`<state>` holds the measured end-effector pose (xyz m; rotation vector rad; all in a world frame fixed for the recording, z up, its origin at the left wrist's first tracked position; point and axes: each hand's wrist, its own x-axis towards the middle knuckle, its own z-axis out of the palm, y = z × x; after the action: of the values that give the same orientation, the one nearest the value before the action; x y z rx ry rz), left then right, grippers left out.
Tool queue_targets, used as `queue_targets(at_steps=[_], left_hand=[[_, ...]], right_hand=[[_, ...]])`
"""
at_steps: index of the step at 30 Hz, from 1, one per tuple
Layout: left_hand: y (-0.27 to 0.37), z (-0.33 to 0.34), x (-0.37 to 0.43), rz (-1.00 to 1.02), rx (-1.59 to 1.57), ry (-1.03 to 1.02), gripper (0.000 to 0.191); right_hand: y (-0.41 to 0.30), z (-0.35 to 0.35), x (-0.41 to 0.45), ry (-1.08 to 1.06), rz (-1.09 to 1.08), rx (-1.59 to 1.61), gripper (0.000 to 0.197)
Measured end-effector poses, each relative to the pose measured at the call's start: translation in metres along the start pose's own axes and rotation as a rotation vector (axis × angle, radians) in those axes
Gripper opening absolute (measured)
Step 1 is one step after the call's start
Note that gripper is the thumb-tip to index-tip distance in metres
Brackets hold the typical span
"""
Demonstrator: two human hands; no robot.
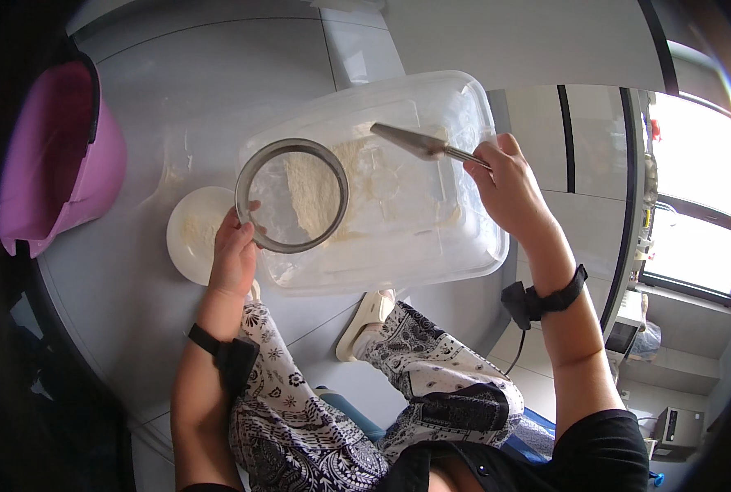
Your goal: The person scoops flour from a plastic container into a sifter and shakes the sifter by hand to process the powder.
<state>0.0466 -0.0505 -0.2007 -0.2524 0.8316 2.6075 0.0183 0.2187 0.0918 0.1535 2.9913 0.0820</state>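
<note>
My left hand point(236, 252) holds a round metal-rimmed sieve point(291, 247) by its rim, over the left part of a translucent plastic tub point(365, 286). Pale flour-like powder point(316, 190) lies on the tub's floor and shows through the sieve's ring; whether a mesh spans it is hard to tell. In my right hand point(505, 181) is the thin handle of a metal scoop or pie server point(411, 140), its blade pointing left above the tub. A white bowl point(184, 237) with some of the powder stands on the floor, partly behind my left hand.
A pink plastic bucket point(104, 166) stands on the grey tiled floor at the far left. Cabinet fronts point(593, 141) are beyond the tub at the right. My slippered foot point(365, 320) is close to the tub's near edge. Powder marks the floor near the bowl.
</note>
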Motion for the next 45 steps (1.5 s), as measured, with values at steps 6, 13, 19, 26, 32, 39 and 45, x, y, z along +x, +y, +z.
queue_targets(at_steps=[6,13,19,26,32,39,45], left_hand=[[0.017,0.002,-0.011,0.038,0.048,-0.006,0.056],[0.07,0.075,-0.015,0.061,0.107,0.016,0.066],[0.096,0.129,-0.008,0.054,0.163,-0.097,0.073],[0.099,0.128,-0.008,0.006,0.239,-0.014,0.074],[0.096,0.121,-0.012,0.022,0.393,0.026,0.07],[0.076,0.16,-0.005,0.073,0.72,-0.033,0.057],[0.067,0.157,0.005,0.106,0.715,0.113,0.05]], right_hand=[[-0.003,0.002,-0.008,0.067,-0.056,0.045,0.017],[0.094,0.039,-0.015,0.112,0.05,0.303,0.016],[0.146,0.113,-0.05,-0.119,0.395,0.877,0.023],[0.149,0.184,-0.081,-0.1,0.409,1.013,0.021],[0.123,0.145,-0.091,0.21,0.057,0.387,0.011],[0.075,0.212,-0.034,-0.539,-0.139,0.515,0.015],[0.04,0.296,0.001,-0.99,-0.102,0.778,0.019]])
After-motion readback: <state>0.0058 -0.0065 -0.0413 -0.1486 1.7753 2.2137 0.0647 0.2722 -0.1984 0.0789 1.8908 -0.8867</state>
